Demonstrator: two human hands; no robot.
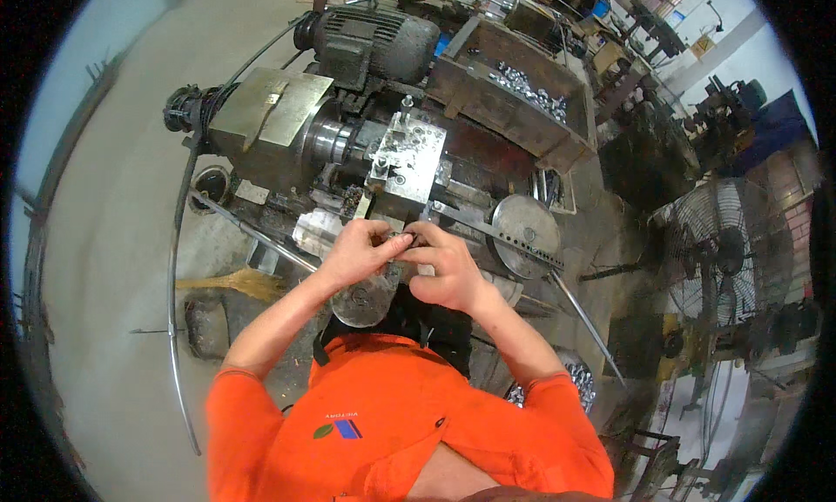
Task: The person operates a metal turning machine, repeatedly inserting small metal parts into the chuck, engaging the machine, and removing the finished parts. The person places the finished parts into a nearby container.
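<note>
My left hand (360, 250) and my right hand (446, 267) come together in front of a small lathe-like machine. Thumbs and fingertips of both are pinched close to each other. Something small and dark seems to sit between them, too covered by the fingers to name. Just beyond the hands is the machine's shiny metal tool block (416, 158), with upright bolts on it. Left of that block is the round steel spindle (329, 142). A rounded metal piece (361, 303) lies below my left hand, near my lap.
A motor (379, 45) stands at the back. Behind to the right, a rusty metal bin (514, 123) holds several small shiny parts. A round metal disc (525, 236) and a long lever (588, 330) are right of my hands. A straw brush (239, 283) lies left; a large fan (727, 249) stands far right.
</note>
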